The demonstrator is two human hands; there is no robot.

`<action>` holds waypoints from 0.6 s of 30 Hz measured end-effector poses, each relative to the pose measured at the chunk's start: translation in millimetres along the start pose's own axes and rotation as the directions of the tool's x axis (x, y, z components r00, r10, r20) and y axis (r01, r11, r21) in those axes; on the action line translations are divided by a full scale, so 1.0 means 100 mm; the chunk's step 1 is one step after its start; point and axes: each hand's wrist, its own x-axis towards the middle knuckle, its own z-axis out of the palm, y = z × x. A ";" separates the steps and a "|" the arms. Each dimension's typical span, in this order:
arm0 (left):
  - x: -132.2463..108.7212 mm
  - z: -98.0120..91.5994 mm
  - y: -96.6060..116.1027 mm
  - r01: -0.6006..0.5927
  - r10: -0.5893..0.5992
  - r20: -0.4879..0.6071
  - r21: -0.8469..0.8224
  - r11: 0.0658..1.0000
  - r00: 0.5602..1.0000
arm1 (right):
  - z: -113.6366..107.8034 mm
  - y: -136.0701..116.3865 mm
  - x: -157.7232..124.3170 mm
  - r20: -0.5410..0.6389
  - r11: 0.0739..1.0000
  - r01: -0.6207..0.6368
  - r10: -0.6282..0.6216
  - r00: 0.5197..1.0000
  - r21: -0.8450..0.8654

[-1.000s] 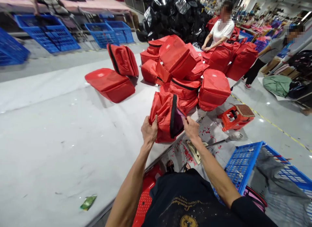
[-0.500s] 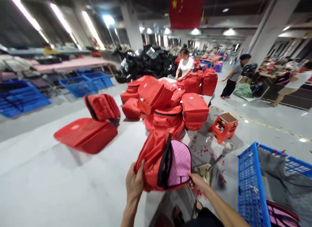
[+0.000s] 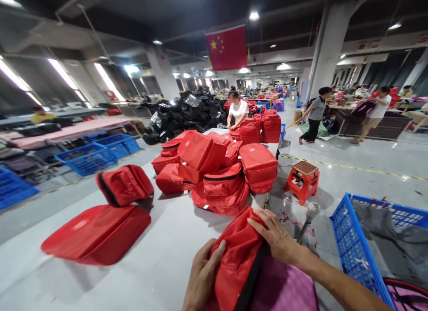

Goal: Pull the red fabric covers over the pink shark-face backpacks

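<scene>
Red bag pile [image 3: 209,161] (stool [image 3: 303,169] at right) beyond the open bag [image 3: 239,253]

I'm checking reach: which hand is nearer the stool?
Right. The right hand is on the bag, below and left of the stool in view; the left hand, at the bag's left side, is farther away.
</scene>
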 end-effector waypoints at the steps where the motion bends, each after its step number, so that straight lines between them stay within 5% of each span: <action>1: 0.03 0.04 0.04 0.003 -0.003 0.066 0.014 1.000 0.998 | -0.11 0.00 0.03 -0.018 0.998 0.059 -0.059 0.998 -0.014; 5: 0.20 0.28 0.08 -0.072 0.043 0.219 0.127 0.989 0.975 | -0.42 0.09 -0.13 -0.097 0.989 0.150 -0.147 0.984 0.021; 10: 0.39 0.78 -0.08 -0.211 0.081 0.340 0.366 0.906 0.937 | -0.69 0.18 -0.64 -0.168 0.998 -0.063 0.065 0.984 0.018; 15: 0.39 1.35 -0.49 -0.312 0.219 0.310 0.290 0.905 0.925 | -1.02 0.37 -1.25 -0.211 0.958 -0.255 0.225 0.951 -0.129; 18: 0.36 1.70 -0.84 -0.416 0.258 0.422 0.341 0.843 0.869 | -1.15 0.56 -1.57 -0.227 0.897 -0.377 0.327 0.917 -0.231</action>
